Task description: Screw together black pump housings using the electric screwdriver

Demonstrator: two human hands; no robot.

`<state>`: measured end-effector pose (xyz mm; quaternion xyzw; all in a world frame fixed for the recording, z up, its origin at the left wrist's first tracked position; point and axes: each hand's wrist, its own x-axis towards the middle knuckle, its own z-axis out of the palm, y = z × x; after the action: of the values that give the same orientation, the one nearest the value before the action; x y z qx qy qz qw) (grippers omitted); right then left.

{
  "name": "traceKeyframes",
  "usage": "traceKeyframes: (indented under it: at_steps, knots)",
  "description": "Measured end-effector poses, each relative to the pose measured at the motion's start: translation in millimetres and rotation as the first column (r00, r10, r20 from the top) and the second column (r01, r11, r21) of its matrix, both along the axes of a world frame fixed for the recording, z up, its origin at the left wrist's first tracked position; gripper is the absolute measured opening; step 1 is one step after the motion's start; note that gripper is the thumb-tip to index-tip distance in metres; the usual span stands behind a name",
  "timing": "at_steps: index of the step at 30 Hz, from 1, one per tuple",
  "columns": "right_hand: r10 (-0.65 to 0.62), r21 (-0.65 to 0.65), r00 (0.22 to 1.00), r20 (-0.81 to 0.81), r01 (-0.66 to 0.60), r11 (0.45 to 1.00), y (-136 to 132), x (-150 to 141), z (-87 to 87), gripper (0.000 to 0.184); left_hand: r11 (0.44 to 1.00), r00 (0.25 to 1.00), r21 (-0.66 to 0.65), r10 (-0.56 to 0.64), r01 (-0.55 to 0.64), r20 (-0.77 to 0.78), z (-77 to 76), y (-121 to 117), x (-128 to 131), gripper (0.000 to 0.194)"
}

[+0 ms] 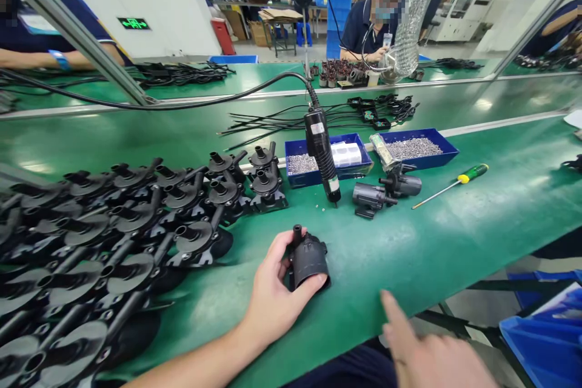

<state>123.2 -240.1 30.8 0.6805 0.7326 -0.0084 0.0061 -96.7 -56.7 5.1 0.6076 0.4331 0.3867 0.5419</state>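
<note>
My left hand [284, 291] is wrapped round a black pump housing [310, 259] over the green bench. Its thumb lies across the housing's open lower rim, and a short pipe stub points up. My right hand [430, 345], slightly blurred, is at the bench's front edge with its index finger stretched out and nothing seen in it. A black electric screwdriver [322, 154] hangs tip-down beyond the housing. To its right, two black pump bodies [370, 196] lie together near a green-and-yellow hand screwdriver [473, 174].
Rows of black pumps [79, 227] cover the bench's left side. Two blue bins [300, 179] [427, 160] hold small screws. Black cables [282, 118] lie behind them. A co-worker [359, 24] sits across the bench near a foil duct [411, 18]. A blue crate [541, 339] stands below right.
</note>
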Motion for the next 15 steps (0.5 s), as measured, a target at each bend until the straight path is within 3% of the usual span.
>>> traceKeyframes:
  at_steps: [2,5,8,11,13,15]
  knots:
    - [0.066,-0.032,0.997,-0.047,-0.067,0.997,28.7,-35.3,-8.0,0.067,1.0,1.0,0.007,0.009,-0.009,0.001,-0.8,-0.3,-1.1,0.065]
    - [-0.017,-0.08,0.996,-0.091,0.009,0.997,50.2,-68.1,-17.9,0.063,1.0,1.0,-0.009,0.022,-0.021,0.018,-2.1,0.2,-5.0,0.066]
    - [-0.214,-0.074,0.976,0.036,0.216,0.973,26.1,-41.3,-11.8,0.047,0.998,0.999,-0.042,0.037,-0.036,0.014,-4.1,0.8,-8.2,0.067]
    - [-0.415,-0.011,0.877,0.241,0.43,0.903,-9.9,6.8,8.1,0.039,0.997,0.999,-0.063,0.05,-0.051,-0.015,-7.4,0.2,-7.6,0.07]
    - [-0.455,0.012,0.847,0.273,0.47,0.882,-12.8,21.4,20.4,0.042,0.997,0.999,-0.061,0.042,-0.043,-0.022,-8.7,-1.4,-5.7,0.072]
    - [-0.429,-0.011,0.867,0.253,0.446,0.895,2.8,19.6,27.2,0.049,0.998,0.999,-0.067,0.017,-0.019,-0.028,-8.1,-4.8,-4.4,0.073]
